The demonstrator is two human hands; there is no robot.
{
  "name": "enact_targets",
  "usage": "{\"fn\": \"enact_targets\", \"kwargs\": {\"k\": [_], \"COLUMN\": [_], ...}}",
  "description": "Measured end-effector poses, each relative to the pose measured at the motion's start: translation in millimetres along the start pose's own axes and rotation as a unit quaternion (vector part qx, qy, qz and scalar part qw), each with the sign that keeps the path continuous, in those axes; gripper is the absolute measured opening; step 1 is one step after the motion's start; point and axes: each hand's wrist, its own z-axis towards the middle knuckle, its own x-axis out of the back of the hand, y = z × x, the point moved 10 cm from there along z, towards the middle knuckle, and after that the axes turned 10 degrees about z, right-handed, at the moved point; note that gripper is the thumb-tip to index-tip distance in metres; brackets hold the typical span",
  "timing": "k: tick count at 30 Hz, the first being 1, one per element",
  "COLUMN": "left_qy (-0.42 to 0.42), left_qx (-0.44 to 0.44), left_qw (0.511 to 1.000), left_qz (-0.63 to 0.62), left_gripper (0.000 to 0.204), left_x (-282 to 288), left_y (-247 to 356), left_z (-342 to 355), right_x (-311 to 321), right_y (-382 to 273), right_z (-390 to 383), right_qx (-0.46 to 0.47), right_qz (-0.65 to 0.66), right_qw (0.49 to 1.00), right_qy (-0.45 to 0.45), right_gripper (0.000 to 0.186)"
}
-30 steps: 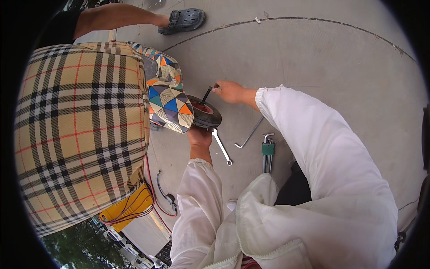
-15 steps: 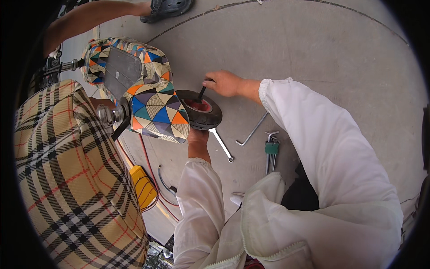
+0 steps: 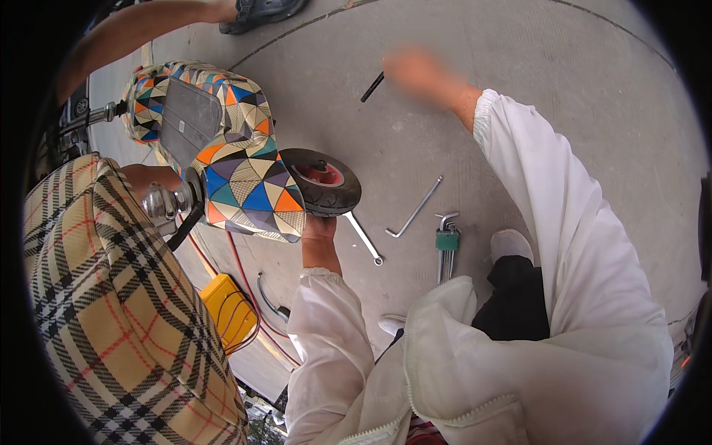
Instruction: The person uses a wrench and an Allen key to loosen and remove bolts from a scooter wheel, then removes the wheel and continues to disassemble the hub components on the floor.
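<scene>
Illumination is diffuse daylight, bright and even across the concrete ground [image 3: 460, 148]; shadows are soft and faint. The white right sleeve [image 3: 571, 200] renders pale, with fold detail retained. Chrome parts [image 3: 159, 200] and the wrench [image 3: 364, 239] show small specular highlights. Black trousers [image 3: 515, 304] lose most surface detail. The right hand [image 3: 421, 74] is heavily blurred; the tyre [image 3: 334, 199] is comparatively sharp. Fisheye distortion bows the ground joint [image 3: 297, 30] near the upper edge; black vignetting closes the corners.

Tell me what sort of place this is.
Probably outdoors, on paved ground used as a makeshift work spot: a wrench and a green-held hex key set lie near the small wheel, and what looks like a parked car shows at the left edge.
</scene>
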Motion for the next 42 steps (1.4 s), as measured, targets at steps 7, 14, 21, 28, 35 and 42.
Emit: {"fn": "enact_targets", "kwargs": {"k": [7, 14, 21, 28, 35, 42], "left_qy": [-0.028, -0.026, -0.033, -0.015, 0.041, 0.027], "left_qx": [-0.013, 0.055, 0.051, 0.072, 0.097, 0.123], "left_qw": [1.0, 0.998, 0.995, 0.991, 0.994, 0.989], "left_qz": [0.003, -0.025, -0.084, -0.112, -0.02, -0.075], "left_gripper": [0.05, 0.045, 0.043, 0.042, 0.044, 0.05], "left_x": [8.8, 19.6, 11.2, 4.7, 24.0, 32.6], "left_y": [-6.2, -21.0, -40.4, -56.3, -77.3, -115.0], "left_z": [-1.3, -2.1, -15.7, -37.1, -68.0, -145.1], "right_x": [-66.7, -141.1, -155.9, -156.5, -169.7, -194.1], "right_y": [-119.9, -173.1, -137.7, -132.2, -162.2, -191.8], "right_z": [-65.3, -85.5, -106.8, -150.4, -188.3, -250.2], "right_qx": [0.056, 0.013, 0.073, 0.037, 0.029, 0.062], "right_qz": [0.002, 0.008, 0.015, 0.018, -0.009, -0.015], "right_qw": [0.998, 0.993, 0.989, 0.992, 0.984, 0.957], "right_qy": [-0.007, -0.114, -0.124, -0.118, -0.177, -0.282], "right_gripper": [0.06, 0.066, 0.053, 0.053, 0.059, 0.064]}}
